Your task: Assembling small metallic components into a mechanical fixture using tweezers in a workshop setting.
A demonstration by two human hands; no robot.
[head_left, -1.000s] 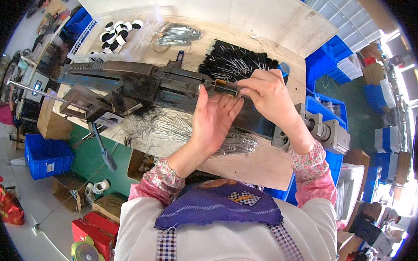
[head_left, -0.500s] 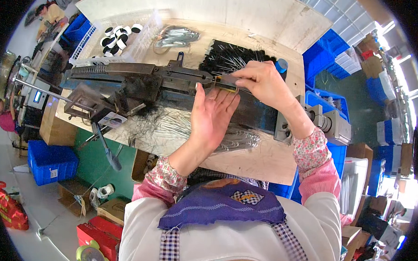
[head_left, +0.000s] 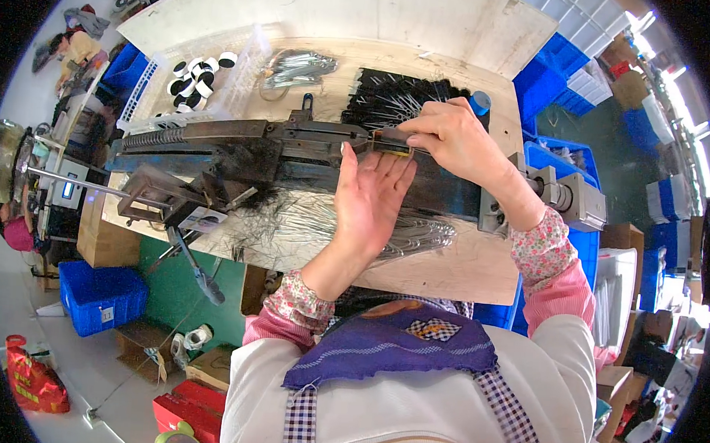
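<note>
A long dark metal bench machine with a coil spring stretches across the wooden table. At its right-hand jaw, my right hand is closed in a pinch on a small piece that its fingers mostly hide. My left hand lies palm up with fingers stretched out, their tips beneath a yellow-edged part of the jaw. Its thumb points up beside the machine. Thin metal wires lie on the table under my left wrist. Behind the jaw is a pile of black-bristled brushes with wire stems.
A clear plastic basket holds black-and-white rolls. Beside it lies a bundle of bent wires. A blue-capped container stands behind my right hand. A metal bracket juts over the table's left front edge. Loose black bristles lie near it.
The whole view has shifted slightly. Both hands keep nearly the same place at the jaw, the right still pinching and the left still palm up.
</note>
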